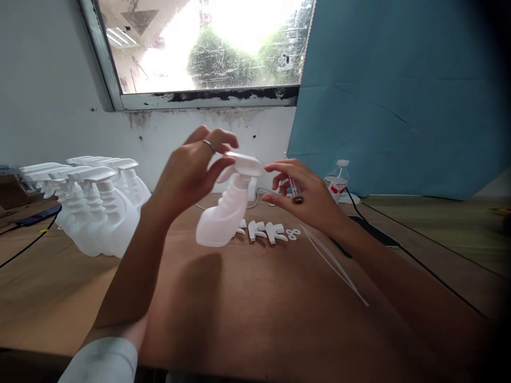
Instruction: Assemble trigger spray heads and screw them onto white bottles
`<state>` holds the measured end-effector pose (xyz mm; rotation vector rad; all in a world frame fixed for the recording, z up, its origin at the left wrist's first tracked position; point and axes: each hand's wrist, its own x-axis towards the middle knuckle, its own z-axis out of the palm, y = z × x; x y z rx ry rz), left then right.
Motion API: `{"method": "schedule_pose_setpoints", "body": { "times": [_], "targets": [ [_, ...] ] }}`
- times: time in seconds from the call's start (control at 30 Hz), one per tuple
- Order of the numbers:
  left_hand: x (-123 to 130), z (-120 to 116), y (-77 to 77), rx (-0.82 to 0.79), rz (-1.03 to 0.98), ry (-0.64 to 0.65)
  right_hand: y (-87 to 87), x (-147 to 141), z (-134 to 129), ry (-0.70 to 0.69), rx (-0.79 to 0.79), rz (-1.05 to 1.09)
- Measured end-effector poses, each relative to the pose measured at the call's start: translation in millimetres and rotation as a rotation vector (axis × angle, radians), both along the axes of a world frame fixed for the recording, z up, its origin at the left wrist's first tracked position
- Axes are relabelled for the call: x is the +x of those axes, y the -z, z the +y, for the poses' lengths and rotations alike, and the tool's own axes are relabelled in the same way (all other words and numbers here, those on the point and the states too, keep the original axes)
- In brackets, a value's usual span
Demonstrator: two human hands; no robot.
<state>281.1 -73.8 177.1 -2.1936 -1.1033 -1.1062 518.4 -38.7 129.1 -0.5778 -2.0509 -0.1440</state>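
A white, translucent spray bottle (pixel 223 215) hangs tilted above the table, its trigger head (pixel 246 164) fitted on the neck. My left hand (pixel 195 162) is closed, pinching the nozzle end of that head between thumb and fingers. On the other side of the head is my right hand (pixel 305 189), its thumb and index finger apart and close to the bottle. A slim, dark-ended cylindrical tool (pixel 296 190) is tucked in the right hand's fingers; its kind cannot be made out. Behind the bottle lie several loose trigger heads (pixel 274 232) and small white rings (pixel 293 234).
Several assembled spray bottles (pixel 101 213) stand in a cluster at the left. Thin white tubes (pixel 335 263) lie on the brown table (pixel 255 319) at right. A clear drink bottle (pixel 338 178) stands behind my right hand. Black cables (pixel 38 239) run along the left side.
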Motion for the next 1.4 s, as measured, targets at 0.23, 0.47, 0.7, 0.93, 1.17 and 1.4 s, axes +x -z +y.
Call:
{"method": "schedule_pose_setpoints", "body": {
  "times": [0.23,0.47,0.7,0.93,1.17,1.4],
  "targets": [
    [23.1,-5.4,12.8,0.139,0.092,0.245,-15.9,-10.7,-22.7,-0.005,-0.191,0.049],
    [11.0,1.4,7.6,-0.015,0.038,0.278,-21.8,0.9,-23.0,0.061,-0.239,0.334],
    [-4.2,35.7,12.8,-0.204,0.11,0.103,-28.7,14.7,-9.1,-0.149,-0.359,0.757],
    [3.6,31.9,13.7,0.017,0.173,0.038,-32.0,16.5,-7.9,-0.203,-0.413,0.842],
    [-0.2,33.9,15.4,0.03,0.259,0.035,-32.2,13.9,-10.4,-0.258,-0.421,0.778],
    [-10.9,37.2,12.7,-0.14,0.324,0.084,-29.0,12.0,-7.6,-0.263,-0.36,0.669]
  ]
}}
